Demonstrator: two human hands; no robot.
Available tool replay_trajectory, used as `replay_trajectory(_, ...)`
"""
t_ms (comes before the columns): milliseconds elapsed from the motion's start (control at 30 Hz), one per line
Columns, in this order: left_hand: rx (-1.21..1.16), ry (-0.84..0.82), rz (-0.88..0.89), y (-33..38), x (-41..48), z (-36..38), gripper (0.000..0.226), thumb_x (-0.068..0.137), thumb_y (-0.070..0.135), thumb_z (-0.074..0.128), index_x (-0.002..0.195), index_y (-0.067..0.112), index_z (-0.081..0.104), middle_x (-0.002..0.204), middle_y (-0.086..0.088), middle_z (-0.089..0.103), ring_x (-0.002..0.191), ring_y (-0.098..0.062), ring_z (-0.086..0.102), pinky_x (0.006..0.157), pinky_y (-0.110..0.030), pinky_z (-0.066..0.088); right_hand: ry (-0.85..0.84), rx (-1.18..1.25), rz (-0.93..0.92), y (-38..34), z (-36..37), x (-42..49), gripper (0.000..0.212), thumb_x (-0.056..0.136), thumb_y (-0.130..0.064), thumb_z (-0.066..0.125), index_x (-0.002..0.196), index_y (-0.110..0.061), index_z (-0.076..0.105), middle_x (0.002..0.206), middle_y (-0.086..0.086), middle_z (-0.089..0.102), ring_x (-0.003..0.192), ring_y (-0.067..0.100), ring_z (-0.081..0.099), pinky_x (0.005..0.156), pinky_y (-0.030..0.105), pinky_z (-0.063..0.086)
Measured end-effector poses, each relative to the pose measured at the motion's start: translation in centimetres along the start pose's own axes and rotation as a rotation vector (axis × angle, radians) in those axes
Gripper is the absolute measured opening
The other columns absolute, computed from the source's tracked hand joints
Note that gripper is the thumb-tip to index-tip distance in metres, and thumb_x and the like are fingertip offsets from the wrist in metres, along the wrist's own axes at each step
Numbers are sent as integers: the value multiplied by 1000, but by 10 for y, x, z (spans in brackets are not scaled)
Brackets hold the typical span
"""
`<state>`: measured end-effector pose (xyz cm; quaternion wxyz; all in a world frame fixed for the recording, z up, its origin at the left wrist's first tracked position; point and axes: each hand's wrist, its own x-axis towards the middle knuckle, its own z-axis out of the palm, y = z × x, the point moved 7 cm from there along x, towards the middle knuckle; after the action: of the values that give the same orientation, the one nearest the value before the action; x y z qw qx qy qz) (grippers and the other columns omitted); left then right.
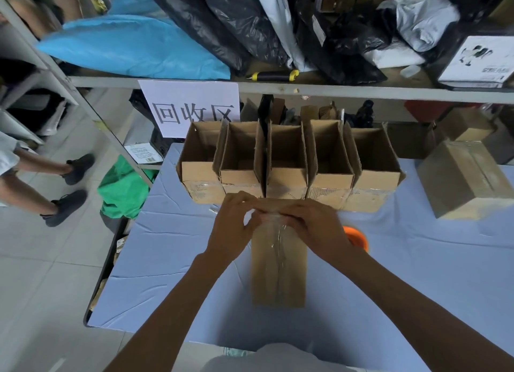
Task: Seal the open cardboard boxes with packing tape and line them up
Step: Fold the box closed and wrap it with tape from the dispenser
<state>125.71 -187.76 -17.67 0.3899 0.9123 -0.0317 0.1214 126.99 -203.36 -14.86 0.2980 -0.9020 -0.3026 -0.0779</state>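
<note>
Fingers [250, 204] of your left hand [230, 227] and right hand [311, 227] curl over the far end of the closed box [278, 274], pressing what looks like clear tape [275, 230] down over that edge; the blur hides the exact pinch. That box lies on the table [167, 260] with its long axis running straight away from you, taped seam along it. Just beyond your knuckles stand 5 open boxes [286, 160] in a row, crosswise to it. Both hands sit equally near.
</note>
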Motion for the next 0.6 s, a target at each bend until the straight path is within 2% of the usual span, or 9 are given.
replay_trajectory(100, 131, -45, 142, 8, -2, 3, 16, 84, 18, 69, 93, 4, 68, 91, -8, 66, 85, -18, 57, 78, -12, 36, 4, -21, -82, -2, -3, -1, 21, 78, -5, 73, 100, -7, 73, 96, 10, 73, 85, 27, 70, 78, 31, 52)
replay_trajectory(200, 138, -26, 129, 7, -1, 2, 13, 83, 12, 69, 90, 1, 67, 87, -12, 66, 81, -22, 59, 77, -16, 37, -16, -111, -140, -1, -5, -7, 22, 76, -5, 75, 98, -4, 73, 92, 12, 73, 79, 28, 71, 72, 36, 56)
replay_trajectory(300, 133, -16, 109, 8, 2, 3, 8, 83, 10, 69, 86, 3, 67, 83, -10, 65, 78, -21, 58, 73, -15, 39, 13, -167, -104, 4, -5, -11, 17, 80, -9, 70, 96, -4, 71, 89, 13, 72, 74, 29, 70, 62, 39, 58)
replay_trajectory(467, 114, 24, 66, 11, 3, 2, 9, 80, 9, 71, 73, 6, 67, 69, -6, 61, 67, -18, 53, 61, -25, 42, 66, -124, -64, 0, -2, -4, 11, 77, -13, 68, 85, -9, 74, 74, 8, 72, 62, 26, 68, 57, 32, 53)
replay_trajectory(600, 102, 35, 63, 15, 6, 1, 11, 78, 7, 73, 70, 7, 66, 66, -6, 62, 64, -16, 53, 58, -24, 41, 16, -55, -8, 7, -1, 2, 15, 83, -17, 65, 94, -14, 75, 81, 4, 74, 68, 22, 68, 62, 29, 51)
